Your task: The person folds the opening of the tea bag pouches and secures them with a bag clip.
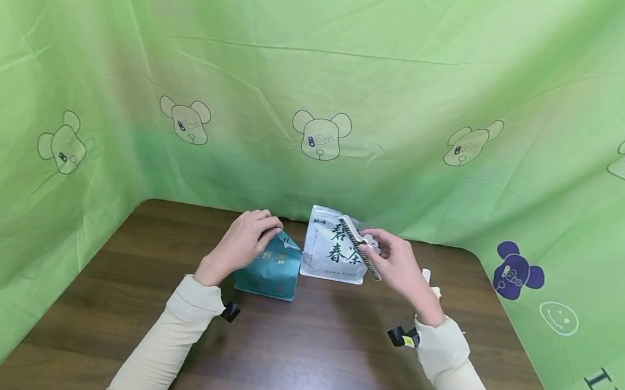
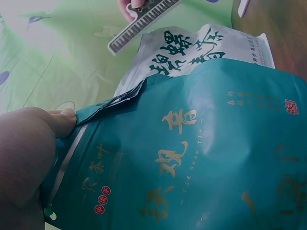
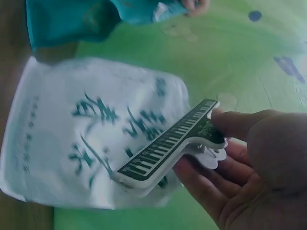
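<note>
head view | teal bag (image 1: 269, 275) and white bag (image 1: 323, 246) stand, contents hidden | left hand (image 1: 246, 239) grips teal bag's top | right hand (image 1: 396, 263) pinches clip (image 3: 169, 142) before white bag, long axis slanting upper left to lower right

Teal foil bag (image 1: 267, 277): gold Chinese lettering, small "TIE GUAN YIN" print, red round stamps and red seal. Stands upright below and beside left hand (image 1: 244, 242), top edge bent over and pinched in its fingers. Piano-key clip (image 3: 168, 138): white body, black-and-white key strip, scalloped grip tabs. Pinched by the tabs between right hand's (image 1: 397, 265) thumb and fingers, long bar slanting out past the fingertips.
</note>
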`<state>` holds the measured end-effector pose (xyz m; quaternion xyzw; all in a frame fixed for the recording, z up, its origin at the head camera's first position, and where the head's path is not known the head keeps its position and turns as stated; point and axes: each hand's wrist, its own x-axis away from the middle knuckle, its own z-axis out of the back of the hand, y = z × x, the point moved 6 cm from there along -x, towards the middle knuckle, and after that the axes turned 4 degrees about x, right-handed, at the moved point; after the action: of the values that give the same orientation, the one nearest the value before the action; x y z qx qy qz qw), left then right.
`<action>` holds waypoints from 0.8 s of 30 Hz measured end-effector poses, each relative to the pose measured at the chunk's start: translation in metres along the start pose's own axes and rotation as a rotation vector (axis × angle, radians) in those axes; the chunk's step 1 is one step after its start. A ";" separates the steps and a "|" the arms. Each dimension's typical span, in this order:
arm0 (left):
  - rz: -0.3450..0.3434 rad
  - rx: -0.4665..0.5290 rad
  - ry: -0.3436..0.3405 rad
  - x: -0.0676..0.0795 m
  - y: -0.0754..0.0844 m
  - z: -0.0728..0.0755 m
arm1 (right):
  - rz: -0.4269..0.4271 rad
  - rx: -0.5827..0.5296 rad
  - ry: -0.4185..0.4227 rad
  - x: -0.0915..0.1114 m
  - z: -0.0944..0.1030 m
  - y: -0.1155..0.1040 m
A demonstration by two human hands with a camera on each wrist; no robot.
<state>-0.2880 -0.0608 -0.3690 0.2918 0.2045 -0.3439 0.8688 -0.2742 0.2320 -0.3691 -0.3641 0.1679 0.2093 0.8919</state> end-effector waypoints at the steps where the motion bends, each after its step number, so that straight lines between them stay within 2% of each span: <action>1: 0.000 0.001 0.000 0.000 0.000 0.000 | 0.011 -0.009 -0.016 0.000 -0.005 -0.003; 6: 0.000 -0.003 -0.007 0.000 0.000 0.000 | 0.050 -0.047 -0.080 0.000 -0.031 -0.010; 12: 0.003 -0.011 -0.009 0.001 -0.001 -0.001 | 0.100 -0.150 -0.117 0.002 -0.053 -0.018; 17: 0.001 -0.006 -0.004 0.002 -0.002 -0.001 | 0.143 -0.230 -0.099 0.001 -0.059 -0.027; 24: -0.033 -0.021 0.016 0.002 -0.001 0.000 | 0.204 -0.223 -0.047 -0.001 -0.059 -0.036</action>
<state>-0.2874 -0.0617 -0.3703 0.2819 0.2196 -0.3536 0.8645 -0.2665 0.1660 -0.3880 -0.4368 0.1590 0.3246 0.8238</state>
